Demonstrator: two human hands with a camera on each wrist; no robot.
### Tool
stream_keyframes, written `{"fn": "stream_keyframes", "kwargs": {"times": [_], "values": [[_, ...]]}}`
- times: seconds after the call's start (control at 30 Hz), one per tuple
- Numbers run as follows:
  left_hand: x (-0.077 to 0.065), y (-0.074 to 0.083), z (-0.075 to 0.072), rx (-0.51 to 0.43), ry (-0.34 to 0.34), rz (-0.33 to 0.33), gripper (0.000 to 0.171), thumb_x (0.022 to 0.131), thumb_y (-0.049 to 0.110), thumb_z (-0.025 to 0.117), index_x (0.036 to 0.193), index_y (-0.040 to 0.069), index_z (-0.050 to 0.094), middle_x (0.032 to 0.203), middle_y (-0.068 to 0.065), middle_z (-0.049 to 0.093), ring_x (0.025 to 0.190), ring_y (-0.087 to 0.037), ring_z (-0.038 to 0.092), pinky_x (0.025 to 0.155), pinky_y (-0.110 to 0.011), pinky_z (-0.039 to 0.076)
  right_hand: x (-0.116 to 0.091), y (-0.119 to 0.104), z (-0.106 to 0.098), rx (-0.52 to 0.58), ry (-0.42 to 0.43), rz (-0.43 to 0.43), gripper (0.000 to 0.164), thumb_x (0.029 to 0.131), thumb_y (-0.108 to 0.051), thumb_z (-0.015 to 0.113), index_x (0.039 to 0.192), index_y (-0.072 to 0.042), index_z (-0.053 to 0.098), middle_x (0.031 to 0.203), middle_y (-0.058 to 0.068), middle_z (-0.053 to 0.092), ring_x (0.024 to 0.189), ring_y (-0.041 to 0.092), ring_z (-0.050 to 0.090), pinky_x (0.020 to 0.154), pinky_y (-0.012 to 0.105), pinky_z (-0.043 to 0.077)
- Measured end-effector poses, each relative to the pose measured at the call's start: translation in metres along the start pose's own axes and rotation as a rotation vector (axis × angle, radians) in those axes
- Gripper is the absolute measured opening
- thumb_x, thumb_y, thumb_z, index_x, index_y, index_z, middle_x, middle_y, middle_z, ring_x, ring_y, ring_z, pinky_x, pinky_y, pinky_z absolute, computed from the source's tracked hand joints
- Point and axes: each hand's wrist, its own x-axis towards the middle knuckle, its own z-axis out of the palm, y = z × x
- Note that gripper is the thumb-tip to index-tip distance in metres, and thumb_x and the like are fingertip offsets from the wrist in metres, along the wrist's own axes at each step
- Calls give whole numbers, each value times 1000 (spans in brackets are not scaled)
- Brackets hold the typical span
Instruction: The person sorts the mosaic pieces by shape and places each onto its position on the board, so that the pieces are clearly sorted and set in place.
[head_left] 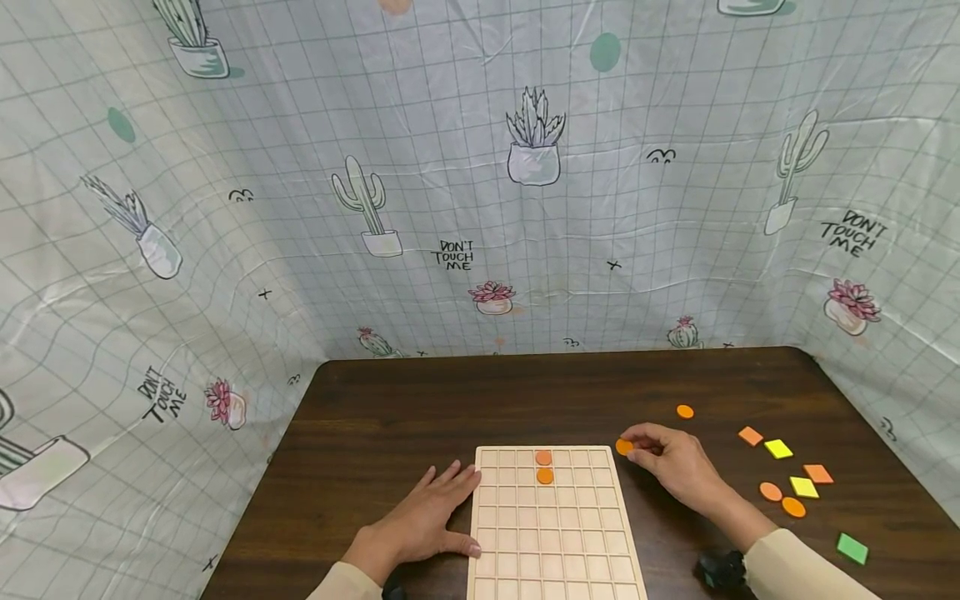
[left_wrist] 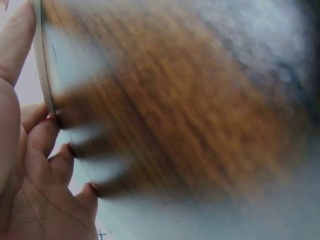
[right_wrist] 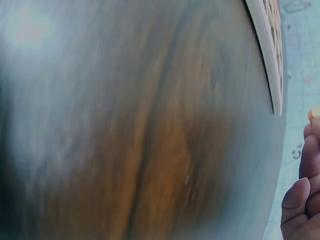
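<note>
Pinching one orange disc (head_left: 624, 447) between thumb and fingertips: my right hand (head_left: 678, 468). Location of disc: just beside the upper right corner of the board (head_left: 551, 521), outside its rim. Whether it is clear of the surface, I cannot tell.

Board: pale, gridded, one; near end runs out of view. Contents: two. Upper disc (head_left: 543, 457), top row, near the middle; lower disc (head_left: 545, 476), next row, directly beneath it. All other cells that I can see are bare.

My left hand (head_left: 420, 521): at the board's left edge, fingers spread, thumb and a fingertip touching the rim; no piece held. I take it to be steadying the board.

Loose stock, all to the right of the board, eight pieces: far disc (head_left: 685, 412), beyond the board's upper right corner; two orange squares (head_left: 750, 436); two yellow squares (head_left: 778, 449); two near discs (head_left: 782, 500); one green square (head_left: 852, 548), farthest out from the board.

Progress, as I judge it: early. Done, two discs laid in one column. Outstanding, the one in my grip and perhaps the loose stock.

Surroundings: dark wooden table (head_left: 375, 408), under the board; printed cloth (head_left: 450, 125), beyond it.
</note>
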Motion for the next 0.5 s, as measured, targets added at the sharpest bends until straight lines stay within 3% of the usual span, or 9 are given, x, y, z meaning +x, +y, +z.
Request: {"fn": "stream_keyframes", "kwargs": {"times": [0.5], "values": [[0,0,-1,8,-6,6,99,91,60,73,169,16,30,176,-2,25,165,-28,16,132,-61,12,-4,-28,24,68,-49,0,17,97,-5,74,113,-12,78,95,-1,74,79,10,63,66,24,54]]}}
